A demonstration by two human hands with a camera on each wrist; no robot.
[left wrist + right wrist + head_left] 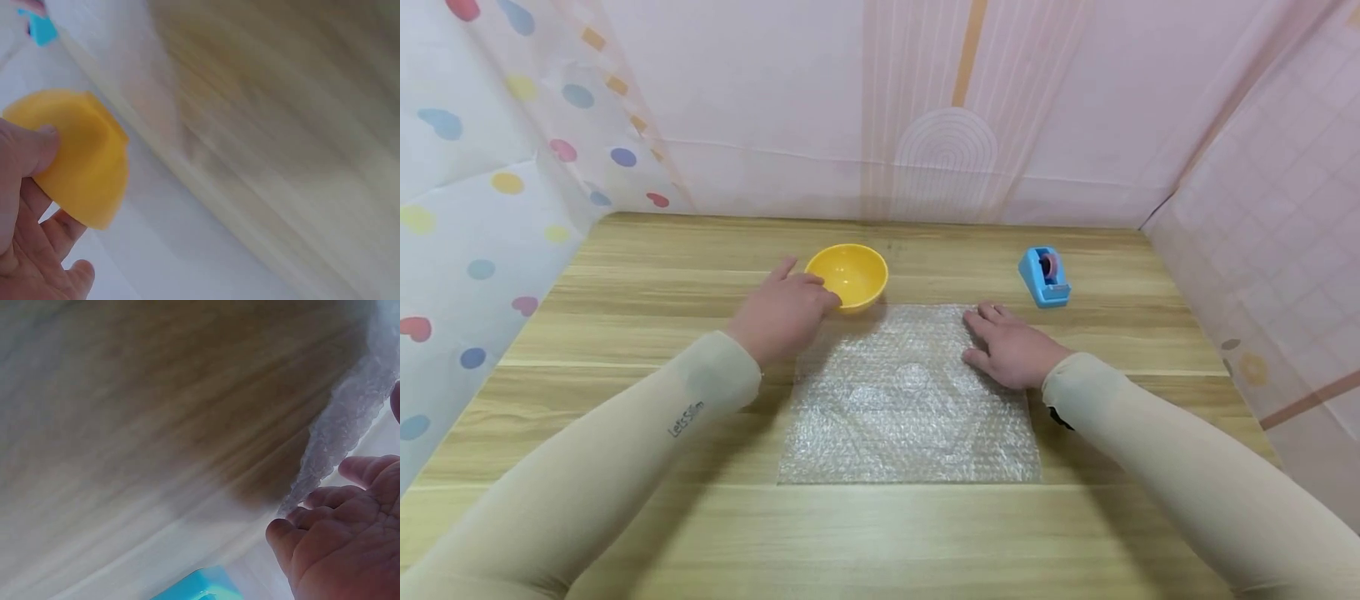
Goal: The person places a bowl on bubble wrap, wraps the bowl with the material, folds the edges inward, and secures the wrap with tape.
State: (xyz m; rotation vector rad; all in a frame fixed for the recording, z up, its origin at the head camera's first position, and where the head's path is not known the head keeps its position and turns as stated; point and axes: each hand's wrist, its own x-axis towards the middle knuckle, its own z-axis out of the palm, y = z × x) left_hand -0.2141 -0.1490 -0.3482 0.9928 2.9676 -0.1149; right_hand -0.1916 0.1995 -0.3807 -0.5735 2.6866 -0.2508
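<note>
A yellow bowl (850, 271) is at the far edge of a sheet of bubble wrap (910, 400), opening upward. My left hand (786, 312) grips its near-left rim; the left wrist view shows the thumb on the outer wall of the bowl (87, 156), with the other fingers partly hidden at its rim. Flat on the table lies the bubble wrap. On its upper right corner rests my right hand (1011, 346), fingers extended. In the right wrist view those fingers (312, 531) touch the edge of the wrap (340, 419).
A blue tape dispenser (1045, 277) stands on the wooden table (880, 533), beyond my right hand. Patterned sheets (775, 100) hang behind the table and along both sides.
</note>
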